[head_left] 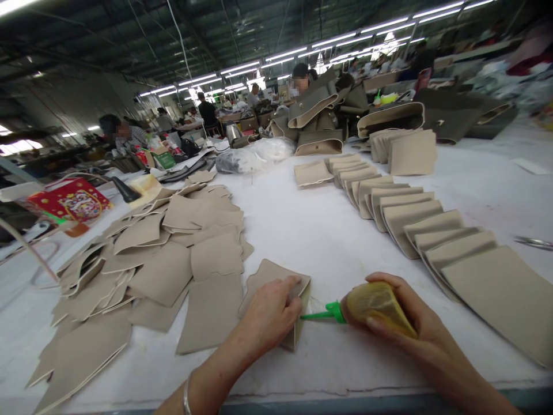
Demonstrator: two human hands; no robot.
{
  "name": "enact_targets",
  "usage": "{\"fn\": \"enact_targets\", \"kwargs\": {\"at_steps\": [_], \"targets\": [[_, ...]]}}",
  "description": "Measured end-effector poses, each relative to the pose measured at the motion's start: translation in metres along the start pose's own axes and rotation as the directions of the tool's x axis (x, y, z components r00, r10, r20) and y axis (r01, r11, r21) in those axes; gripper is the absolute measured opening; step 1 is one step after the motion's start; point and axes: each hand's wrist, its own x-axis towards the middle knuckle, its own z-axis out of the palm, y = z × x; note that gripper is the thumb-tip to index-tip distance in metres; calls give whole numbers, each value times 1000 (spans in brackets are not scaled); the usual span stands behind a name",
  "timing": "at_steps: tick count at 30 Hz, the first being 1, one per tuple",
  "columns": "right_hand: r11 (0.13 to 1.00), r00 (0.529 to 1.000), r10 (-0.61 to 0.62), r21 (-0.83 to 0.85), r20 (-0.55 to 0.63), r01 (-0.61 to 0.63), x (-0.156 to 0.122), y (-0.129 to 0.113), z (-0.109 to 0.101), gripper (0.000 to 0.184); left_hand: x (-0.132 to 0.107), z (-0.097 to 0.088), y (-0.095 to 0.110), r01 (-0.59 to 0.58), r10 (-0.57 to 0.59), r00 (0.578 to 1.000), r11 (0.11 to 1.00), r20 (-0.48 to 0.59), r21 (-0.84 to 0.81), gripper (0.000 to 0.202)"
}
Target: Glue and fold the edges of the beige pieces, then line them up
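Observation:
My right hand (415, 323) is wrapped round a squeeze bottle (375, 308) of amber liquid, which looks like glue. Its green nozzle (322, 313) points left, with the tip at the right edge of a beige leather piece (268, 279). My left hand (274, 311) lies over that piece, gripping it near this edge with curled fingers and thumb. The piece looks folded or layered, and the edge is slightly parted by the nozzle. Part of it is hidden under my left hand.
Beige pieces lie heaped on the left (159, 268); more fan out in a row (406, 213) on the right. Dark bags (319, 118) and a clear plastic bag (259, 155) stand behind. Scissors (536, 242) lie at the right edge. Other people sit far back.

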Motion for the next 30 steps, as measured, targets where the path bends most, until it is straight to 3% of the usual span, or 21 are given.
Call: {"fn": "enact_targets", "kwargs": {"at_steps": [3, 6, 11, 14, 16, 18, 21, 24, 27, 30], "targets": [[998, 998, 41, 45, 38, -43, -2, 4, -1, 54, 0, 1, -1, -1, 1, 1000, 1000, -5, -1, 50], [990, 996, 82, 112, -25, -79, 2, 6, 0, 58, 0, 1, -1, -1, 1, 1000, 1000, -11, -15, 51], [995, 995, 81, 59, -66, -77, -2, -2, 5, 57, 1, 1, -1, 8, -9, 1000, 999, -24, -43, 51], [967, 987, 157, 209, -21, -149, -9, -5, 9, 55, 2, 4, -2, 20, -23, 999, 997, -34, -72, 50], [874, 968, 247, 420, 45, -243, -9, -5, 9, 59, 2, 4, -5, 40, -42, 999, 991, -13, -130, 48], [703, 930, 356, 629, 94, -333, -5, -3, 6, 64, 2, 1, -11, 51, -56, 998, 980, -18, -192, 43], [418, 842, 531, 833, 101, -364, 4, -3, -3, 62, 2, -10, -23, 91, -116, 975, 986, -190, -137, 39], [230, 794, 601, 931, 93, -283, 10, -7, -11, 49, 5, -21, -40, 238, -219, 924, 971, -315, 25, 45], [88, 748, 655, 973, 104, -212, 14, -9, -15, 32, 10, -27, -55, 306, -294, 934, 952, -204, 26, 39], [-5, 690, 713, 984, 127, -177, 15, 0, -18, 23, 17, -33, -65, 342, -353, 936, 904, 3, -259, 18]]}}
